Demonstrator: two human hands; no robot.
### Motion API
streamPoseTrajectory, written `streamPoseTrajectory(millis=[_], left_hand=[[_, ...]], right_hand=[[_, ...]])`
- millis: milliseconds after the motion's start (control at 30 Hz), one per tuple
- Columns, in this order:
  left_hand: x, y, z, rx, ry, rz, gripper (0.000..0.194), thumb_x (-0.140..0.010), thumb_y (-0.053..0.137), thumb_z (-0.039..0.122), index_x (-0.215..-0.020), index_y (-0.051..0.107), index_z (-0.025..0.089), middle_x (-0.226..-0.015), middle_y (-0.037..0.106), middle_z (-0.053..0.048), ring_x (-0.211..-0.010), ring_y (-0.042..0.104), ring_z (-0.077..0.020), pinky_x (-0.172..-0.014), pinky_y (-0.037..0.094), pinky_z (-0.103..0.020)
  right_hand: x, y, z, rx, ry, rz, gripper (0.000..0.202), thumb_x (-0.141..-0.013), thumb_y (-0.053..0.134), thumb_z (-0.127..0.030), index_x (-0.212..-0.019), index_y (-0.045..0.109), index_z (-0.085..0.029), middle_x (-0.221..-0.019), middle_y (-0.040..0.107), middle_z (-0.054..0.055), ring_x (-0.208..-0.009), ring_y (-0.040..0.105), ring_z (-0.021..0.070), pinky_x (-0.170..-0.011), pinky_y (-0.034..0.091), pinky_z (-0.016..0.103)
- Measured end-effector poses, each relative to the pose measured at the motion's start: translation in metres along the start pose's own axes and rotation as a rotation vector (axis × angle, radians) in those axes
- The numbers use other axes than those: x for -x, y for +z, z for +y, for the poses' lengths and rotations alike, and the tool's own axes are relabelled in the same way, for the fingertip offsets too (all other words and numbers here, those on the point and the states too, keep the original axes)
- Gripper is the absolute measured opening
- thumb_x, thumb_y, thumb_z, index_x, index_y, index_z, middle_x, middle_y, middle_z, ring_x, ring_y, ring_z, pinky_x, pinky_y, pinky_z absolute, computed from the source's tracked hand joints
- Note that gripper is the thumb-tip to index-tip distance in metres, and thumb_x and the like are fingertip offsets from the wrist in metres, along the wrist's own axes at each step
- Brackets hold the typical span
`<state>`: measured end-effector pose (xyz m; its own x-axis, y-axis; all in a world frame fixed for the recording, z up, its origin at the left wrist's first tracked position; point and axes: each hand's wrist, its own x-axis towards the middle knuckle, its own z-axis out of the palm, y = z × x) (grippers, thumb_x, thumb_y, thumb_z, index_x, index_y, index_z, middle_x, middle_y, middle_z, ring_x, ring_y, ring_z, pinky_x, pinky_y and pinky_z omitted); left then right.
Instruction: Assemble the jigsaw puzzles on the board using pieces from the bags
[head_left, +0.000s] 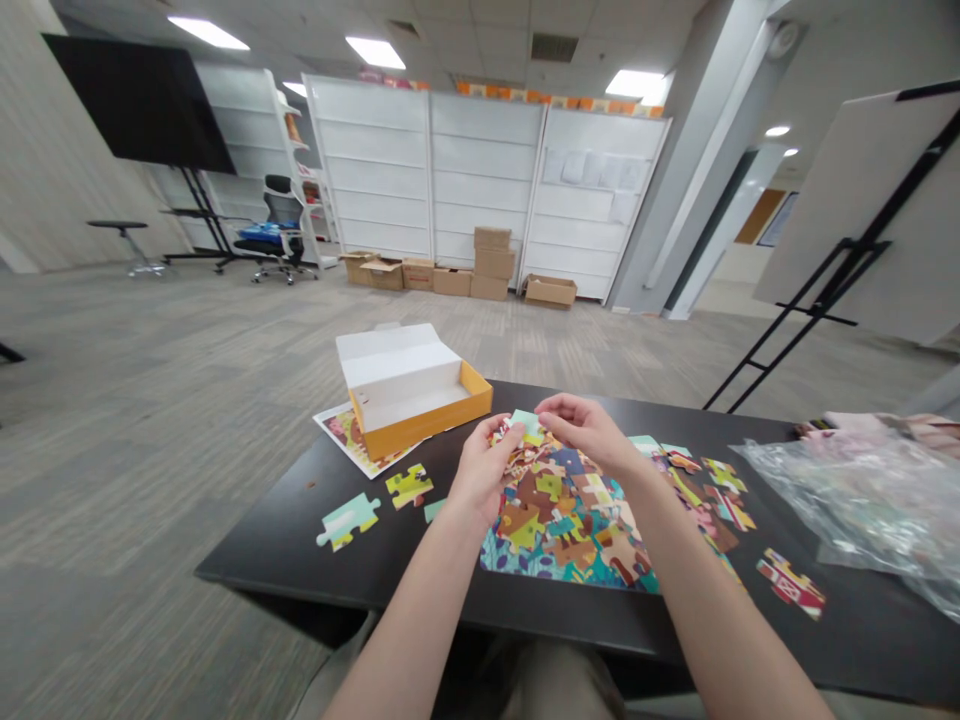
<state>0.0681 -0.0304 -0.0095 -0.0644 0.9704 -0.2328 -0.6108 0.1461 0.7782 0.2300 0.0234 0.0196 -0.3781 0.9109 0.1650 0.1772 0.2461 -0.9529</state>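
Note:
My left hand is closed on a pale green jigsaw puzzle piece, its thumb lying over the piece's left side. At the right edge of that same piece, the fingers and thumb of my right hand are pinched together. Beneath both hands lies a colourful puzzle picture with several loose pieces heaped over it. Single pieces rest to the left, among them a pale green one and a yellow-green one. More pieces lie beyond my right forearm, which hides part of the puzzle.
An open yellow box with a white lid stands at the table's back left, over a printed picture sheet. Crumpled clear plastic covers the right side of the black table. Cardboard boxes line the far shelves.

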Motion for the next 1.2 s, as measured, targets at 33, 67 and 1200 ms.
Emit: streamPoseTrajectory(millis=[33, 67, 1200], left_hand=[[0.002, 0.002, 0.000, 0.005, -0.003, -0.012, 0.043, -0.074, 0.084, 0.026, -0.110, 0.061, 0.017, -0.084, 0.074, -0.004, -0.061, 0.069, -0.0129, -0.055, 0.053, -0.020], [0.004, 0.005, 0.000, 0.019, -0.004, -0.029, 0.043, -0.075, 0.083, 0.025, -0.110, 0.060, 0.017, -0.085, 0.074, -0.004, -0.063, 0.070, -0.0136, -0.056, 0.054, -0.021], [0.012, -0.003, 0.026, 0.188, -0.049, 0.017, 0.008, -0.081, 0.075, 0.014, -0.088, 0.070, 0.012, -0.075, 0.074, -0.004, -0.056, 0.067, -0.0102, -0.050, 0.053, -0.018]], right_hand=[[0.001, 0.002, -0.001, -0.012, 0.003, 0.000, 0.042, -0.073, 0.078, -0.053, -0.090, 0.068, -0.016, -0.072, 0.065, 0.000, -0.059, 0.053, 0.0094, -0.054, 0.040, 0.023], [0.001, 0.003, -0.001, -0.020, 0.007, 0.011, 0.041, -0.071, 0.079, -0.051, -0.089, 0.068, -0.016, -0.071, 0.064, -0.001, -0.060, 0.053, 0.0094, -0.055, 0.041, 0.023], [-0.025, -0.033, 0.069, 0.611, 0.137, 0.498, 0.009, -0.078, 0.063, -0.027, -0.072, 0.067, -0.020, -0.070, 0.075, 0.005, -0.066, 0.071, 0.0194, -0.069, 0.052, 0.029]])
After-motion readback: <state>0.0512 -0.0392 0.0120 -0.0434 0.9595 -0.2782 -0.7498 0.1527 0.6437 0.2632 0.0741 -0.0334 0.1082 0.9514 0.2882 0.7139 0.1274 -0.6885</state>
